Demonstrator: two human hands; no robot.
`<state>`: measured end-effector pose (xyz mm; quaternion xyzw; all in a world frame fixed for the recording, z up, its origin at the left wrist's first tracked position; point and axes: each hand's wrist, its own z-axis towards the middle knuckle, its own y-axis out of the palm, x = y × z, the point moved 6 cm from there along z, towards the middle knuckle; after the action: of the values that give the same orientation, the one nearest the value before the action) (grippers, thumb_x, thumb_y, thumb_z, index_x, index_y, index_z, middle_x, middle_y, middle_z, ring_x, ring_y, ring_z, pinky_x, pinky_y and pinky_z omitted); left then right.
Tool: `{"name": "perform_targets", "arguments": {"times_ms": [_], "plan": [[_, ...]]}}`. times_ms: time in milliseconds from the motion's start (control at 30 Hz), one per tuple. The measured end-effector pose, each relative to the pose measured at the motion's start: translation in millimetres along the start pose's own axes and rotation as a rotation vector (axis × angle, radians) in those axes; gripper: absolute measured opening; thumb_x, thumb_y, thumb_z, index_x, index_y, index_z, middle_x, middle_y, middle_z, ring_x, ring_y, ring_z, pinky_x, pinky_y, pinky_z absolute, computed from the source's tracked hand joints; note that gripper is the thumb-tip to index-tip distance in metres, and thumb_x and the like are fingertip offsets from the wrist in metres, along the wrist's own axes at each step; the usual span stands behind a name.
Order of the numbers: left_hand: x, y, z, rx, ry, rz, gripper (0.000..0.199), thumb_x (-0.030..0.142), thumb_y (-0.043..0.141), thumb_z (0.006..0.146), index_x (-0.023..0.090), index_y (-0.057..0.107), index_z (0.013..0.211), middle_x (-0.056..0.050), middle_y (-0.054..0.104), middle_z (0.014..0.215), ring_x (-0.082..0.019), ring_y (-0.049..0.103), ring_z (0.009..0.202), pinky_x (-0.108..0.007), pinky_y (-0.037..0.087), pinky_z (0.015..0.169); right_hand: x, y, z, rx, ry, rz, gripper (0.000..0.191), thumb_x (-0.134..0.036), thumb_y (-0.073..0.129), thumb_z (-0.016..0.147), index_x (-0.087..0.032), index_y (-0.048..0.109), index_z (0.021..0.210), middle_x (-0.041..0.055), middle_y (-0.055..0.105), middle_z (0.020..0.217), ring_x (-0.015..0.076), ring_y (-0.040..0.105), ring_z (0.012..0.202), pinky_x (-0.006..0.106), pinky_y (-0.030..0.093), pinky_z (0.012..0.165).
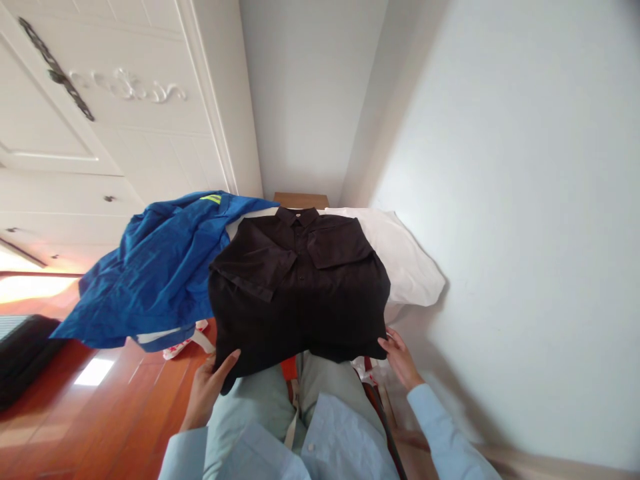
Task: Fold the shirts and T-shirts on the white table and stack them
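A black short-sleeved shirt [305, 313] lies spread out in front of me, buttoned front up, its collar at the far end and both sleeves folded inward over the chest. My left hand [210, 383] pinches the near left corner of the hem, thumb on top. At the near right corner, my right hand [397, 353] grips the hem between thumb and fingers. The near edge of the shirt hangs over my knees. Under and beside it on the right is a white cloth [413, 267]. A blue garment [155, 267] with a yellow-green stripe lies to the left.
A pale wall [525, 233] rises close on the right. On the left stands a white cabinet [150, 133] with dark handles. A black object [30, 360] rests on the reddish wooden floor [125, 413]. Behind the collar shows a brown box-like edge [303, 199].
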<state>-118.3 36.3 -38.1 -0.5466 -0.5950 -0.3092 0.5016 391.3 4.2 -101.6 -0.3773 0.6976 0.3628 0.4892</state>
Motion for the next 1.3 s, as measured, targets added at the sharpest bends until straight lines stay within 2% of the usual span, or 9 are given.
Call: {"name": "perform_targets", "arguments": {"times_ms": [67, 200, 333, 467, 567, 700, 867, 1167, 1300], "plan": [[1, -1.2, 2, -0.007, 0.024, 0.053, 0.054, 0.063, 0.079, 0.056, 0.015, 0.075, 0.081, -0.008, 0.073, 0.078, -0.024, 0.067, 0.071, -0.029, 0.053, 0.056, 0, 15, 0, -0.061, -0.023, -0.100, 0.063, -0.037, 0.090, 0.053, -0.021, 0.068, 0.111, 0.0074, 0.076, 0.106, 0.0276, 0.070, 0.100, 0.042, 0.054, 0.092], [-5, -7.6, 1, 0.039, 0.005, 0.206, 0.054, 0.069, 0.077, 0.053, 0.016, 0.066, 0.055, -0.003, 0.058, 0.052, -0.018, 0.055, 0.052, -0.026, 0.042, 0.045, -6, 27, 4, 0.003, -0.045, -0.312, 0.056, -0.043, 0.091, 0.048, -0.017, 0.071, 0.093, 0.0090, 0.078, 0.087, 0.0312, 0.072, 0.085, 0.047, 0.056, 0.083], [-4, -16.0, -8, 0.088, -0.053, 0.189, 0.057, 0.069, 0.079, 0.051, 0.014, 0.072, 0.065, -0.003, 0.062, 0.055, -0.020, 0.058, 0.055, -0.028, 0.045, 0.049, -19, 30, -2, -0.128, 0.034, -0.207, 0.054, -0.051, 0.089, 0.056, -0.016, 0.073, 0.093, 0.0109, 0.079, 0.090, 0.0318, 0.073, 0.085, 0.046, 0.058, 0.084], [5, -28.3, -15, 0.192, -0.105, 0.155, 0.063, 0.067, 0.080, 0.053, 0.013, 0.078, 0.084, -0.004, 0.068, 0.062, -0.024, 0.065, 0.063, -0.029, 0.048, 0.052, -31, 15, -15, -0.182, 0.142, -0.053, 0.055, -0.054, 0.090, 0.057, -0.019, 0.074, 0.097, 0.0108, 0.079, 0.094, 0.0325, 0.074, 0.091, 0.046, 0.058, 0.088], [9, -33.0, -15, 0.240, -0.134, 0.172, 0.060, 0.065, 0.082, 0.051, 0.014, 0.077, 0.083, -0.005, 0.069, 0.064, -0.029, 0.068, 0.068, -0.032, 0.050, 0.053, -32, 1, -20, -0.174, 0.170, -0.054, 0.057, -0.052, 0.091, 0.058, -0.020, 0.074, 0.102, 0.0099, 0.079, 0.097, 0.0315, 0.074, 0.094, 0.044, 0.057, 0.091], [5, -30.8, -16, 0.242, -0.168, 0.103, 0.058, 0.062, 0.085, 0.048, 0.016, 0.077, 0.083, -0.007, 0.074, 0.071, -0.034, 0.072, 0.078, -0.037, 0.056, 0.060, -22, -17, -20, -0.117, 0.142, -0.146, 0.051, -0.054, 0.089, 0.059, -0.018, 0.073, 0.091, 0.0090, 0.079, 0.091, 0.0291, 0.074, 0.087, 0.039, 0.057, 0.082], [-17, -23.2, -15, 0.158, -0.255, -0.035, 0.065, 0.062, 0.087, 0.047, 0.013, 0.076, 0.089, -0.011, 0.077, 0.079, -0.037, 0.074, 0.086, -0.040, 0.059, 0.070, -10, -26, -24, -0.081, 0.139, -0.198, 0.044, -0.055, 0.086, 0.062, -0.018, 0.072, 0.083, 0.0061, 0.078, 0.082, 0.0260, 0.072, 0.078, 0.036, 0.056, 0.074], [-67, -3.3, -7, -0.183, -0.182, -0.156, 0.070, 0.062, 0.088, 0.036, 0.014, 0.073, 0.085, -0.011, 0.076, 0.082, -0.030, 0.073, 0.075, -0.033, 0.058, 0.064, -9, -15, -32, -0.163, 0.160, -0.112, 0.055, -0.061, 0.085, 0.060, -0.017, 0.075, 0.093, 0.0110, 0.079, 0.092, 0.0342, 0.074, 0.092, 0.048, 0.054, 0.094], [-60, -14.2, -15, -0.105, -0.164, -0.010, 0.072, 0.074, 0.082, 0.036, 0.015, 0.073, 0.077, -0.008, 0.072, 0.071, -0.030, 0.070, 0.070, -0.034, 0.055, 0.060, -13, -11, -33, -0.210, 0.179, -0.097, 0.056, -0.061, 0.085, 0.061, -0.018, 0.075, 0.096, 0.0124, 0.079, 0.097, 0.0359, 0.073, 0.099, 0.050, 0.053, 0.097]]}}
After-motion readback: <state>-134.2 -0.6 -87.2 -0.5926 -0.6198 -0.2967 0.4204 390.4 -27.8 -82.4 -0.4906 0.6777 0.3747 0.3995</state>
